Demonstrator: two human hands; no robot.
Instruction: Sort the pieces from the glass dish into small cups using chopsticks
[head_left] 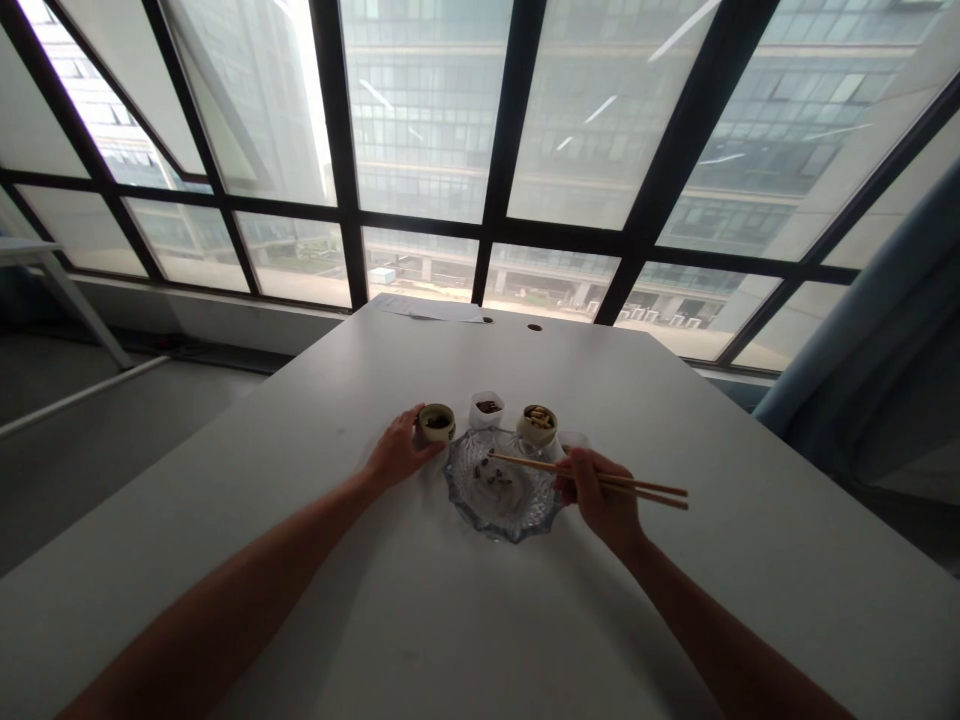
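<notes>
My left hand (405, 443) is closed around the side of a small round cup (437, 424) with dark contents. In my right hand (604, 495) is a pair of wooden chopsticks (645, 488), their tips over a clear scalloped glass bowl (517, 528). Several small dark pieces (495, 475) lie inside the bowl; their kind is too small to tell. Behind it stand a white cup (487, 408) with dark brown pieces and a round cup (538, 425) with tan pieces. Partly hidden behind my right hand is another pale, translucent container (576, 440).
White paper sheets (427, 308) lie at the far end of the white table (465, 620), near two dark round holes. Beyond that end rise large windows with black frames. A blue curtain (862, 330) hangs at the right, and another table (82, 300) stands at the left.
</notes>
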